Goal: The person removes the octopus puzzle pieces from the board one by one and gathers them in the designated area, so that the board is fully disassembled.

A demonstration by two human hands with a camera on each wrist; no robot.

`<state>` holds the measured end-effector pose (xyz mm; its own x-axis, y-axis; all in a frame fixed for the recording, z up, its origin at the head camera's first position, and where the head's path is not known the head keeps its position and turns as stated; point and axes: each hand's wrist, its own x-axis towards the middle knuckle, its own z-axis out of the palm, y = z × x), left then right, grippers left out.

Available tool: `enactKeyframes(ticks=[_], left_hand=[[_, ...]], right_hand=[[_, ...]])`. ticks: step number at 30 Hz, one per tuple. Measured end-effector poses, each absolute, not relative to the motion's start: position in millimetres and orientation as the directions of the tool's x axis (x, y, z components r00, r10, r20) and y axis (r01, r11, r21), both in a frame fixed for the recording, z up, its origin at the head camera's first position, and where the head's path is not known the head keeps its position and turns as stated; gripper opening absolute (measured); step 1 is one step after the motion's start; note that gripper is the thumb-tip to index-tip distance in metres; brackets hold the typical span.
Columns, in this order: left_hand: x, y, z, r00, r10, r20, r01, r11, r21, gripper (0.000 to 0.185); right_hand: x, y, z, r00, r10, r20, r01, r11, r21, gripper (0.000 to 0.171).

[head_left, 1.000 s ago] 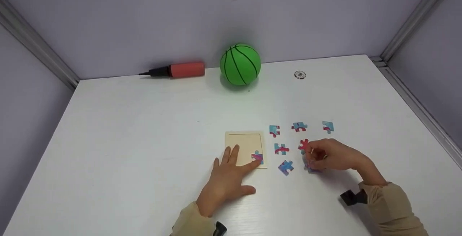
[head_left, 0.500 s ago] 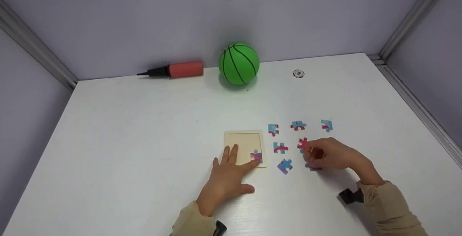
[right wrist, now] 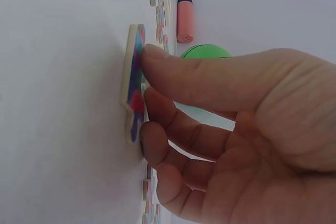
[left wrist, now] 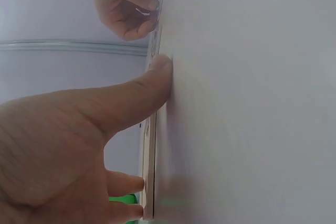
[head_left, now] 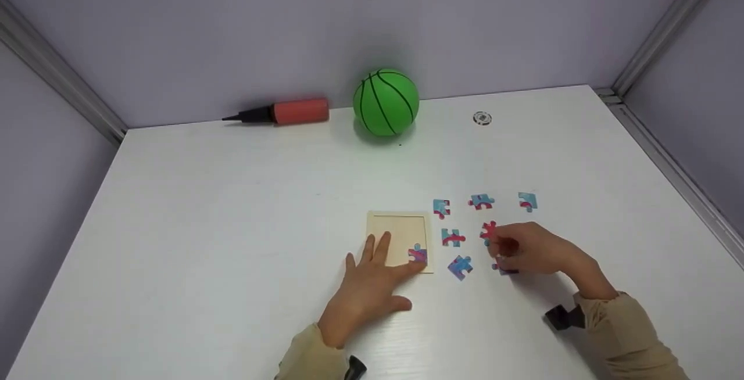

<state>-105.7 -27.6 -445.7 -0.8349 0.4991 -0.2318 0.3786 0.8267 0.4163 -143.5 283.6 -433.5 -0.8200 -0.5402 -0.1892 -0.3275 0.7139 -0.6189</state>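
Note:
My left hand (head_left: pixel 367 290) lies with spread, straight fingers over the lower part of a square wooden puzzle tray (head_left: pixel 400 226). Its index finger reaches the puzzle piece (head_left: pixel 417 252) in the tray's lower right corner. In the left wrist view the thumb (left wrist: pixel 142 93) sticks out beside the tray, close to the tabletop. To the right, my right hand (head_left: pixel 532 247) has its fingers curled at a purple and blue puzzle piece (right wrist: pixel 135 80) low at the table. Thumb and fingertips meet its printed face and edge, and the hand partly hides it in the head view.
Several loose puzzle pieces (head_left: pixel 453 237) lie right of the tray, including a red one (head_left: pixel 488 230) by my right fingertips. Along the back are a red hand pump (head_left: pixel 301 111), a green ball (head_left: pixel 386 103) and a round black-and-white disc (head_left: pixel 482 118).
The tray has slid slightly right, towards the loose pieces, together with my left fingers and the piece in its corner. My right hand stays almost in place at its piece.

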Motion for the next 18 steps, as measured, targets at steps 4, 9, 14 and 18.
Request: enactKeyframes(ticks=[4,9,14,18], left_hand=[[-104.9,-26.1,-443.9,-0.832,0.509,-0.221,0.394,0.822,0.411,0.064],[-106.5,-29.8,-439.2,-0.835,0.498,-0.236,0.371,0.824,0.428,0.068],[-110.6,-43.3,-436.1,-0.841,0.483,-0.244,0.335,0.819,0.466,0.077],[-111.0,-51.7,-439.0,-0.835,0.491,-0.250,0.337,0.814,0.473,0.082]], right_hand=[[-144.0,281.4,-431.9,-0.841,-0.518,-0.153,-0.326,0.712,-0.622,0.014],[-147.3,271.4,-429.8,-0.843,-0.527,-0.112,-0.351,0.695,-0.627,0.013],[-152.3,250.0,-431.6,-0.818,-0.567,-0.098,-0.385,0.665,-0.640,0.010],[-157.1,225.7,-432.1,-0.803,-0.591,-0.072,-0.406,0.633,-0.659,0.009]])
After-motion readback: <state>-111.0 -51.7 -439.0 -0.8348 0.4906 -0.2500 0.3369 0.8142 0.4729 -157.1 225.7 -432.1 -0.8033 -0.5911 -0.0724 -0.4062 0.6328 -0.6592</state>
